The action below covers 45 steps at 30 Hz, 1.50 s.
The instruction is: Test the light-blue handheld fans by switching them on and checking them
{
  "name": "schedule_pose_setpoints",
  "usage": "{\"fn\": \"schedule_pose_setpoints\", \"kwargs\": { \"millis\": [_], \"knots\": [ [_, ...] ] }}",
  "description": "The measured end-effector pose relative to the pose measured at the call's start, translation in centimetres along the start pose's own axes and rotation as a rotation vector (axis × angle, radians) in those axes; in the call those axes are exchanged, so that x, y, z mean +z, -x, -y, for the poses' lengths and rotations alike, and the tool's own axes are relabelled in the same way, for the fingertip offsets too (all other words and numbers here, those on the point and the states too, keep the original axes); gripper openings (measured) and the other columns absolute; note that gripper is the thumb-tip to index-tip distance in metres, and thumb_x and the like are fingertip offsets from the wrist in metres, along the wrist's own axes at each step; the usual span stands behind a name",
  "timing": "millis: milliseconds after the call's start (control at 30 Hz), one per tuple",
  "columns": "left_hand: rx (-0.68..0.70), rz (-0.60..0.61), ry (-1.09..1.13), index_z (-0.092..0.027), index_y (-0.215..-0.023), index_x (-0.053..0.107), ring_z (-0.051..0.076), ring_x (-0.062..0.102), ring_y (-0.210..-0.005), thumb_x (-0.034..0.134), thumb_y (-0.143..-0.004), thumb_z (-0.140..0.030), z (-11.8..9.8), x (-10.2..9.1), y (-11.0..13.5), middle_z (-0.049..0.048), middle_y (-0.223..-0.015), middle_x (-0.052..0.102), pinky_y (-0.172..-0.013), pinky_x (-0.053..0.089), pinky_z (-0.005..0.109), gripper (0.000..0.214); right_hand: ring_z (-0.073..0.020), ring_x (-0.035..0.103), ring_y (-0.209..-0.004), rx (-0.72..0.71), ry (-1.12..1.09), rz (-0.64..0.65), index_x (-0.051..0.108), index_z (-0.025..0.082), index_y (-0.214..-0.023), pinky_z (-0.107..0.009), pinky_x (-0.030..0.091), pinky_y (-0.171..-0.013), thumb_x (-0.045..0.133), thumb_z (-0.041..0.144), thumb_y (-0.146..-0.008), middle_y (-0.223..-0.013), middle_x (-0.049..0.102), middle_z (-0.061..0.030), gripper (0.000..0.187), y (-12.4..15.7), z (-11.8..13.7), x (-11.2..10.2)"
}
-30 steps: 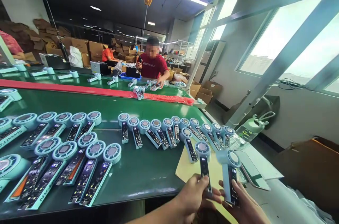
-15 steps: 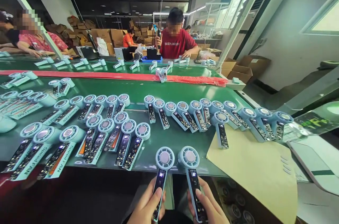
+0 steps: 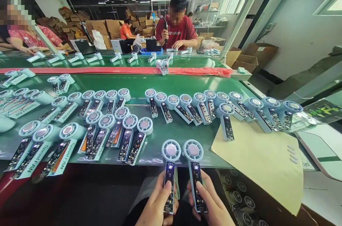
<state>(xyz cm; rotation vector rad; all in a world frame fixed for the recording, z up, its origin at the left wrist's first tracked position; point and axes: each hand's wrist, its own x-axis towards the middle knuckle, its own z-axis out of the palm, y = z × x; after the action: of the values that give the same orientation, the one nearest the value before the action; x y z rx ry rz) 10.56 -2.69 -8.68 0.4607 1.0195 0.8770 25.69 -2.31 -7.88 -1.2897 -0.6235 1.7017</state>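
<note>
Left fan: a pale-blue handheld fan stands upright at the near edge of the table, round head up, its dark handle panel lit with small digits; it sits just beside its twin, the two heads almost touching
Right fan: a second handheld fan of the same make, also upright, display lit; its head leans slightly outward
Left hand: the left hand is wrapped round the lower handle of the left fan, thumb pressed on the front panel; fingers closed on it
Right hand: the right hand clasps the lower handle of the right fan the same way, thumb laid along the panel
Table: a green conveyor table runs just beyond the two heads; a red strip divides it lengthwise
Near rows: more fans lie flat in a fanned group to the left; another row stretches toward the right edge, heads away from the wearer
Sheet: a tan cardboard sheet overhangs the table's right corner, one fan resting partly on it
Far side: a person in a red shirt sits across the table, hands at small fans; cardboard boxes are stacked behind
</note>
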Motion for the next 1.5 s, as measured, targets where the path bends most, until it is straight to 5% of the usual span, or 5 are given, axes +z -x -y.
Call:
{"fn": "schedule_pose_setpoints", "kwargs": {
  "millis": [700, 1167, 1500],
  "knots": [
    [0.006, 0.035, -0.042, -0.025, -0.123, 0.036, 0.005, 0.043, -0.054, 0.055, -0.079, -0.057, -0.6, 0.9, 0.3, -0.0004, -0.085, 0.046, -0.035, 0.023, 0.012, 0.058, -0.0119, 0.045, -0.054, 0.017, -0.071, -0.008, 0.038, 0.024, -0.123, -0.023, 0.036, -0.043, 0.061, 0.055, -0.077, -0.082, 0.056, 0.0004, 0.06, -0.1, -0.5, -0.3],
    [0.011, -0.026, -0.051, -0.025, -0.118, 0.039, 0.003, 0.041, -0.05, 0.054, -0.079, -0.056, -0.1, 0.9, 0.1, -0.0018, -0.084, 0.045, -0.034, 0.017, 0.011, 0.052, -0.0126, 0.044, -0.052, 0.022, -0.019, -0.053, 0.041, 0.025, -0.121, -0.024, 0.036, -0.045, 0.065, 0.058, -0.071, -0.075, 0.055, 0.0013, 0.064, 0.0, -0.5, 0.0],
    [0.059, 0.027, -0.007, -0.022, -0.113, 0.045, 0.007, 0.048, -0.059, 0.059, -0.078, -0.053, -0.1, 0.7, 0.4, 0.0012, -0.085, 0.049, -0.035, 0.029, 0.012, 0.049, -0.0142, 0.046, -0.056, 0.052, -0.037, -0.109, 0.049, 0.029, -0.119, -0.027, 0.038, -0.048, 0.068, 0.058, -0.067, -0.089, 0.059, -0.0009, 0.063, 0.5, -0.1, 0.1]
  ]
}}
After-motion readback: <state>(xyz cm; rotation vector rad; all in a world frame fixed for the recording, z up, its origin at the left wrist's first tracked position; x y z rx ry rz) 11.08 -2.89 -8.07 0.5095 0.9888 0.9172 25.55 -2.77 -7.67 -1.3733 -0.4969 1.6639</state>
